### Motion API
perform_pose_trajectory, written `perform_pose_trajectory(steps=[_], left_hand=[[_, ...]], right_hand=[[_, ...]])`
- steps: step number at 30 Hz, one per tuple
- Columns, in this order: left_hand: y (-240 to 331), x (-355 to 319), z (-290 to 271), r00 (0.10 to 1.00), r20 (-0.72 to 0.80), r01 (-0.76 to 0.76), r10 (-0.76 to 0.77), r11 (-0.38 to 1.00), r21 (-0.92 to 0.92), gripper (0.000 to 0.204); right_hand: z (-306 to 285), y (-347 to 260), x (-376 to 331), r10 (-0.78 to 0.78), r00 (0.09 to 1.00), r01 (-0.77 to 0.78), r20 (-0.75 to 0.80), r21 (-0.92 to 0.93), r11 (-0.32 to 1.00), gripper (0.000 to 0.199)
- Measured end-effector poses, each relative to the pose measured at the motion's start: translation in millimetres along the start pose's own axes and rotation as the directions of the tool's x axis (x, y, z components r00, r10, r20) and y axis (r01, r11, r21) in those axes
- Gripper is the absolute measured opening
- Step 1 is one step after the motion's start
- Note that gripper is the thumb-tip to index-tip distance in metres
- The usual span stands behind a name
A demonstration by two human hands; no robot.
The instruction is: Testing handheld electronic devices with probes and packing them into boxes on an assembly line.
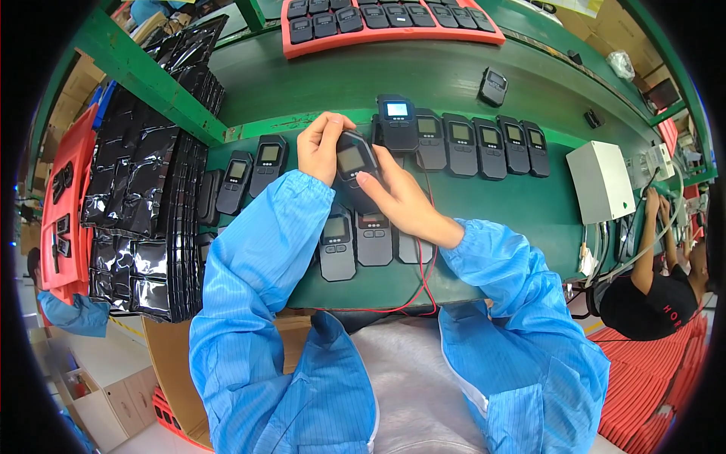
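Both my hands hold a black handheld device (352, 160) with a small grey screen and a few buttons, tilted above the green bench. My left hand (319, 145) grips its upper left side. My right hand (404, 195) wraps its right side, thumb lying on the front near the buttons. Just beyond stands a like device with a lit blue-white screen (397, 112), and several more devices (490, 147) line up to its right. Three lie nearest me, one being a grey-screened device (337, 253). Two others (267, 163) sit left of my hands. Thin red wires (429, 284) run beside my right wrist.
A red tray (340, 41) full of devices stands at the far side. One loose device (493, 87) lies off to the right. Stacked shiny black packs (125, 200) rise at left beside a green metal post (151, 72). A white box (601, 181) with cables stands right, near another person (643, 303).
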State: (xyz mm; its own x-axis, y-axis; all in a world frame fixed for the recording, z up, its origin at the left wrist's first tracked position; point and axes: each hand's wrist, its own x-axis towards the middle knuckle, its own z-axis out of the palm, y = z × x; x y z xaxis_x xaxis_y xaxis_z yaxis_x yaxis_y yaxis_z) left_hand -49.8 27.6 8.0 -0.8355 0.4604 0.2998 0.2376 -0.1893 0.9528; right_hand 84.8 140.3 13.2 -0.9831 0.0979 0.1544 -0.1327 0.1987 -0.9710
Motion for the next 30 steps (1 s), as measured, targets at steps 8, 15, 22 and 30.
perform_pose_trajectory(steps=[8, 15, 22, 30], left_hand=[[0.1, 3.4, -2.9, 0.991, 0.014, 0.137, -0.136, 0.986, -0.101, 0.031], [-1.6, 4.6, -3.6, 0.978, -0.003, 0.208, -0.211, 0.966, -0.152, 0.039], [-0.8, 3.5, -3.3, 0.980, 0.019, 0.197, -0.196, 0.971, -0.134, 0.043], [-6.8, 6.1, -5.8, 0.923, 0.266, 0.339, -0.278, 0.915, -0.218, 0.048]], right_hand=[[0.7, 3.9, 2.1, 0.020, 1.000, -0.020, 0.017, 0.028, 0.999, 0.046], [0.5, 5.7, 2.0, 0.039, 0.999, -0.040, 0.019, 0.047, 0.998, 0.046], [0.5, 5.1, 1.9, 0.039, 0.999, -0.040, 0.014, 0.024, 0.999, 0.046], [1.0, 5.1, 1.9, 0.034, 0.999, -0.034, 0.014, 0.033, 0.999, 0.045]])
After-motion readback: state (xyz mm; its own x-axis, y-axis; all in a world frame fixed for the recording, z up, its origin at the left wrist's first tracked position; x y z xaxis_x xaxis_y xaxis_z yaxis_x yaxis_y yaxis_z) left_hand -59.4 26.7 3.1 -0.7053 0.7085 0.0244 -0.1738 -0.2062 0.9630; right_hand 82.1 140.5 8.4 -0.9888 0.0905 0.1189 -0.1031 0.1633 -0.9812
